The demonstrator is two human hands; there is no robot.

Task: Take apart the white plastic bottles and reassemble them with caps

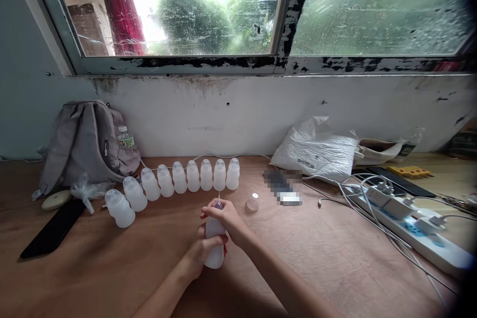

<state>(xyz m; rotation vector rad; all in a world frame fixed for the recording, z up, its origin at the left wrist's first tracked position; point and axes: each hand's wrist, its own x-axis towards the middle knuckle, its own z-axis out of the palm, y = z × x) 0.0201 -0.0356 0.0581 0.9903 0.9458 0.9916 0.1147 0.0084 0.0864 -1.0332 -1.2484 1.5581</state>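
My left hand [199, 253] wraps round the body of a frosted white bottle [215, 258], which tilts slightly over the table. At its neck, the fingers of my right hand [223, 216] pinch a small purplish top [218, 205] with a thin pale tip pointing up. The right fingers partly hide this top. Just right of my hands, a clear cap [252, 203] sits on the wooden table [309, 253]. Behind them, several similar frosted bottles [179, 179] with clear caps stand in a curved row, ending at a nearer bottle [119, 208] on the left.
A grey backpack [87, 144], a knotted clear plastic bag [89, 191] and a black flat case [54, 231] lie left. On the right are a silver-white package [316, 149], tangled white cables [357, 208] and a power strip [413, 228]. A wall and window stand behind.
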